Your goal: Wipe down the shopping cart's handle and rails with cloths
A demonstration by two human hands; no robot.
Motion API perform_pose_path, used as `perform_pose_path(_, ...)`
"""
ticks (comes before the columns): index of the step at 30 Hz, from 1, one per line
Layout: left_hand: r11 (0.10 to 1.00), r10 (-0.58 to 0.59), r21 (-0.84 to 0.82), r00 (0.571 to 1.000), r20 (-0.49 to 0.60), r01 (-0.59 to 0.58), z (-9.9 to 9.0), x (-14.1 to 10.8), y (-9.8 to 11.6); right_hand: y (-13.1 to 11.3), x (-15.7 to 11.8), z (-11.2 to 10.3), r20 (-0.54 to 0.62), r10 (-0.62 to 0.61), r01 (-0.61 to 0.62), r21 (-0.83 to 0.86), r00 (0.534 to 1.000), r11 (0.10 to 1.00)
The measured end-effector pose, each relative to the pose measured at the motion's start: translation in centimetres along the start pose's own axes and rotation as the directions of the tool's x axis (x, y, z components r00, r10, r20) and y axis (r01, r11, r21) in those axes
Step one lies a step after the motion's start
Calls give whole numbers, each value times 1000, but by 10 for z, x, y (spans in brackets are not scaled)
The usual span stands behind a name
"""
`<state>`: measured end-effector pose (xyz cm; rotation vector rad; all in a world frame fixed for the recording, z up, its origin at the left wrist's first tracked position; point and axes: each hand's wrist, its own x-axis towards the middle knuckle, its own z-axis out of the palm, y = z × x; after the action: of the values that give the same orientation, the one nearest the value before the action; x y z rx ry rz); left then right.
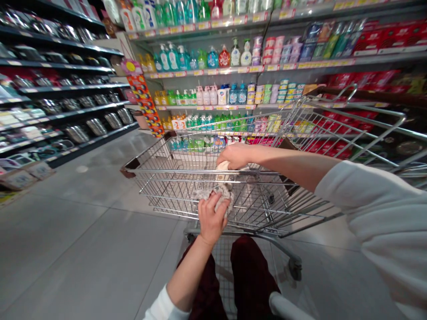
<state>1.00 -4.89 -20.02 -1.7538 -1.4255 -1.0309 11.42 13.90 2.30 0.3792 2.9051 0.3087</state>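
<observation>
1. grey tile floor (76, 262) spreads out beneath you and the cart.
2. shelving of bottled soaps (213, 71) stands ahead, with dark shelves of steel pots (96, 126) off to your left.
3. a wire shopping cart (213, 195) sits directly in front of you.
4. your right hand (233, 156), half-closed, presses down on a pale item (224, 168) inside the cart.
5. your left hand (211, 218) is closed, gripping a fuzzy beige cloth (213, 193) at the cart's near end, just below the pale item.
</observation>
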Motion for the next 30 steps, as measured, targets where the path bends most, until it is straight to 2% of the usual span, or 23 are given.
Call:
perform_pose_path(2, 999, -45, 24, 999, 15, 44, 7, -3, -6, 0, 1, 0, -2, -5, 5, -7, 1000, 1000)
perform_pose_path(4, 998, -40, 46, 998, 50, 38, 17, -21, -10, 0, 2, 1, 3, -21, 22, -14, 1000, 1000)
perform_pose_path(7, 994, -75, 86, 982, 171, 61, 31, -66, -11, 0, 2, 0, 14, -21, 22, -14, 1000, 1000)
perform_pose_path(10, 989, -122, 123, 931, 344, 84, 40, -111, -14, -1, 0, -1, 18, 1, -1, -17, 1000, 1000)
perform_pose_path(12, 989, -113, 129, 908, 403, 66, 44, -134, -18, -1, 0, -1, 25, 6, -6, -23, 1000, 1000)
perform_pose_path(14, 989, -120, 131, 902, 414, 72, 48, -147, -21, 0, 0, -1, 32, -1, 2, -30, 999, 1000)
perform_pose_path(16, 987, -150, 124, 893, 424, 106, 49, -149, -22, 0, 1, -1, 34, -5, 6, -40, 999, 999)
perform_pose_path(19, 978, -206, 67, 874, 440, 197, 45, -139, -17, 0, 1, -1, 31, 18, -16, -54, 999, 998)
perform_pose_path(22, 959, -257, -17, 898, 358, 282, 29, -114, -9, -1, -1, -2, 37, 28, -26, -62, 999, 998)
perform_pose_path(24, 957, -265, -64, 939, 220, 284, 13, -87, -6, -1, -2, -3, 35, 20, -18, -57, 999, 998)
perform_pose_path(26, 966, -239, -90, 970, 32, 241, -4, -51, -7, -1, -2, -4, 28, 22, -21, -41, 999, 999)
perform_pose_path(28, 973, -222, -104, 961, -164, 207, -19, -10, -11, -1, -3, -4, 22, 30, -29, -31, 999, 999)
perform_pose_path(30, 974, -225, -87, 934, -279, 209, -26, 29, -18, -1, -3, -4, 19, 29, -28, -29, 999, 999)
